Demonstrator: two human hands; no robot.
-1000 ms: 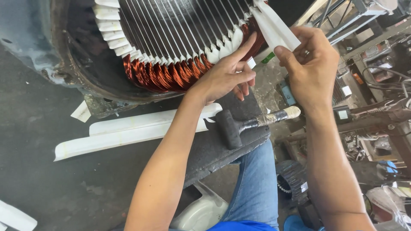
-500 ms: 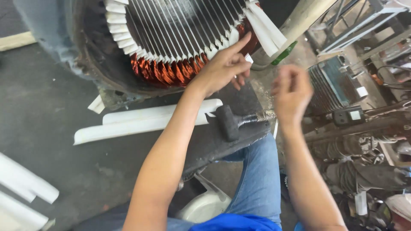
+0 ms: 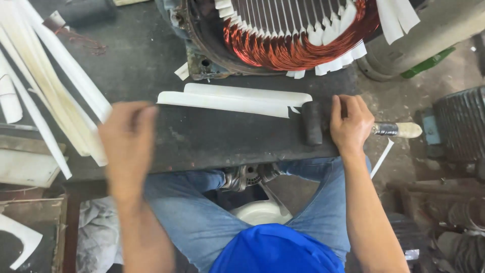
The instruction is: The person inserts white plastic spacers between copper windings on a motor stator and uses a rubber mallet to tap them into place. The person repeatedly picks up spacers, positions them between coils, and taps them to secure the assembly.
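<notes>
A large motor stator (image 3: 298,45) with copper windings and white paper slot liners stands at the far edge of a dark workbench (image 3: 202,136). My right hand (image 3: 351,124) is wrapped around the handle of a black-headed mallet (image 3: 312,123) lying on the bench's right end. Its pale handle tip (image 3: 406,130) sticks out past the edge. My left hand (image 3: 129,136) is blurred over the bench's left part, fingers extended, holding nothing. It is nearest a pile of long white paper strips (image 3: 50,96). Folded white insulation sheets (image 3: 232,98) lie in front of the stator.
A grey cylinder (image 3: 429,30) and a green object (image 3: 427,63) stand at the upper right. A finned motor housing (image 3: 462,129) sits on the floor to the right. White sheets (image 3: 25,169) lie lower left. A white round object (image 3: 262,212) is between my knees.
Both hands have left the stator's paper liners. My right hand dropped onto the mallet handle and closed on it. My left hand swung left across the bench. The view tilted down.
</notes>
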